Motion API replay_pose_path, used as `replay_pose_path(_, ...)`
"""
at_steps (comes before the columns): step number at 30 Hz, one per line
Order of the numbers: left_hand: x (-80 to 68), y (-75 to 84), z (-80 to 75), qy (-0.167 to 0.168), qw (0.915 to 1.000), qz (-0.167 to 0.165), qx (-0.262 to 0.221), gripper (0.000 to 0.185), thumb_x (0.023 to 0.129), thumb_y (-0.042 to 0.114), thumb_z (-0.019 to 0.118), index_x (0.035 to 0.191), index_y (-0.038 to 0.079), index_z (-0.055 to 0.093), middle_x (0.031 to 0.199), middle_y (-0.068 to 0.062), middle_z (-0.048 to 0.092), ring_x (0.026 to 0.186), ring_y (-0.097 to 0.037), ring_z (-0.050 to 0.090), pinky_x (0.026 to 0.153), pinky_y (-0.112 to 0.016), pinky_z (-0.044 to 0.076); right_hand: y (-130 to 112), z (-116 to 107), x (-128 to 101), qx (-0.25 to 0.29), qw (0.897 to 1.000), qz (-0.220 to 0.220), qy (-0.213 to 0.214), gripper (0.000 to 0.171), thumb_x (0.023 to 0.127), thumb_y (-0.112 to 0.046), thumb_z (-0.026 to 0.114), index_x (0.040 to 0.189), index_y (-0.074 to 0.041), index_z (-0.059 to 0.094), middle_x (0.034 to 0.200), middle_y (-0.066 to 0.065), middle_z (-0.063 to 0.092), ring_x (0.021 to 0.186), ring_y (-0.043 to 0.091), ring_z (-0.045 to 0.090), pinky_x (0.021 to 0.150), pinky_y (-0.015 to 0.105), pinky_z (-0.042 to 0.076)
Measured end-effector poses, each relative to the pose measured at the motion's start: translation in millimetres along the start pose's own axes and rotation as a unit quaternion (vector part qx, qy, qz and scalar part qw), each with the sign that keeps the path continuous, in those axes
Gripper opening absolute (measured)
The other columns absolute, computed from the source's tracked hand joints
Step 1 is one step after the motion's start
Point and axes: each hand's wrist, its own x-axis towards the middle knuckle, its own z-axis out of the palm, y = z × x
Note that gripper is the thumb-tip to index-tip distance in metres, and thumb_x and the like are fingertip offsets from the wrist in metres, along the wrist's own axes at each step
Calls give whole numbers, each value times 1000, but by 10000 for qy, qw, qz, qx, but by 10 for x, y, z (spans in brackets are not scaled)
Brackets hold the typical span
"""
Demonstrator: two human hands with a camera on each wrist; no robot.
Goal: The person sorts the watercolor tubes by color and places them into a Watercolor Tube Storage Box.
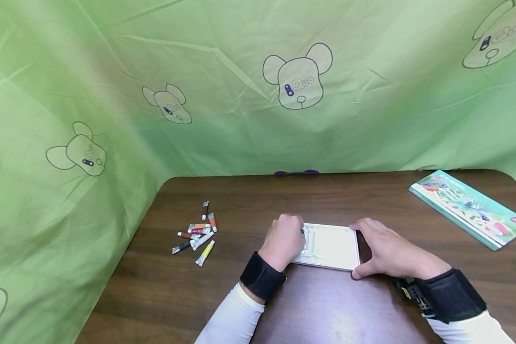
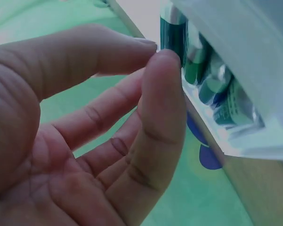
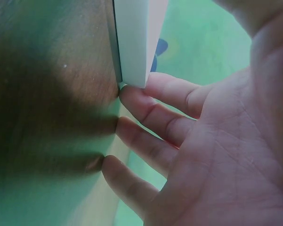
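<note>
A white plastic tray lies on the table between my hands. My left hand is at its left end. In the left wrist view, thumb and index finger pinch the end of a dark green paint tube at the tray's edge. Several more green and blue tubes lie beside it inside the tray. With thumb and fingers at its near and far right corners, my right hand holds the tray. The right wrist view has the fingertips against the tray's corner, other fingers resting on the table.
Several loose paint tubes, among them yellow, red, brown and black ones, are scattered on the left of the brown table. A flat teal box with a floral print lies at the back right. Green cloth hangs behind the table.
</note>
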Motion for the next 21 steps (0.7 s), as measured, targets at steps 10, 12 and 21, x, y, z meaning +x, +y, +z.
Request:
replay_pose_path(10, -64, 64, 70, -151, 9987, -105, 471, 17, 82, 15, 83, 77, 7, 70, 81, -7, 71, 72, -23, 70, 57, -35, 53, 5, 15, 3, -49, 10000, 13, 16, 104, 58, -57, 97, 134, 2, 56, 129, 19, 63, 122, 40, 59, 99, 62, 50)
replay_pose_path(12, -69, 82, 97, -128, 9983, -163, 541, 18, 82, 17, 84, 81, 6, 70, 84, -8, 72, 75, -25, 72, 58, -36, 54, 3, 15, 3, -38, 10000, 30, 1, 105, 59, -58, 97, 135, 2, 56, 129, 19, 62, 123, 40, 59, 99, 63, 49)
replay_pose_path(21, -101, 188, 182, 329, 9922, -275, 1170, 9, 87, 11, 75, 88, 6, 68, 80, -8, 71, 68, -25, 74, 52, -34, 56, -2, 11, 8, -34, 10000, 30, -9, 104, 59, -57, 97, 134, 2, 56, 129, 19, 62, 123, 40, 59, 99, 62, 49)
